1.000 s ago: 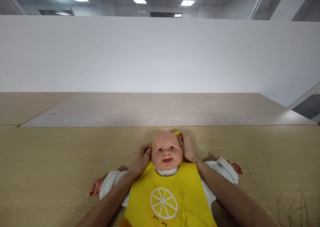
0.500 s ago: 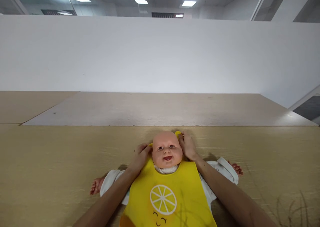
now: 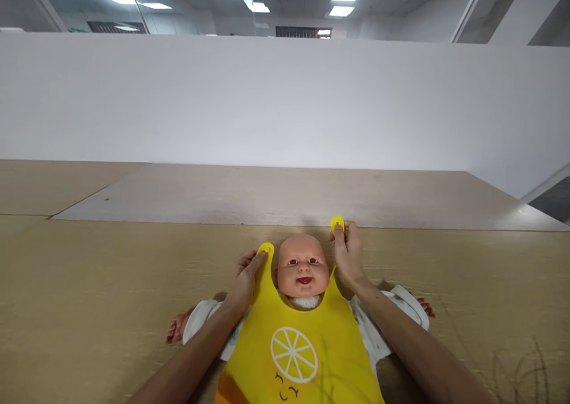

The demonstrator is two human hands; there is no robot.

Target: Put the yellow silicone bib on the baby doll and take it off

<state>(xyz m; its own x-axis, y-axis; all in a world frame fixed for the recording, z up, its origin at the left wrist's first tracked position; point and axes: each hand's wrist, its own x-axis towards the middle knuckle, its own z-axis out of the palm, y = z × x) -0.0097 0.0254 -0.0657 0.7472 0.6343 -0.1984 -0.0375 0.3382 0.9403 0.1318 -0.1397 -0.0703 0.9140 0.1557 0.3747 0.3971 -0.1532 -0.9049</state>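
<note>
A baby doll (image 3: 303, 267) lies face up with its arms spread, in a white outfit (image 3: 403, 306). Over its chest is a yellow bib (image 3: 253, 338) printed with a white citrus slice and a small smiling face. My left hand (image 3: 244, 279) pinches the bib's left neck strap, whose rounded end stands up beside the doll's head. On the other side, my right hand (image 3: 350, 252) pinches the tip of the right strap, raised a little higher than the head. The two strap ends are apart. The bib's lower edge is out of view.
The doll lies on a light wooden tabletop (image 3: 111, 285), with a paler panel (image 3: 285, 193) behind it. A white partition (image 3: 285, 101) rises at the back, topped by glass. Dark wispy strands hang at the lower right.
Both hands have drawn the strap ends out from beside and behind the doll's head. The right strap end has risen up and to the right; the left one now shows fully.
</note>
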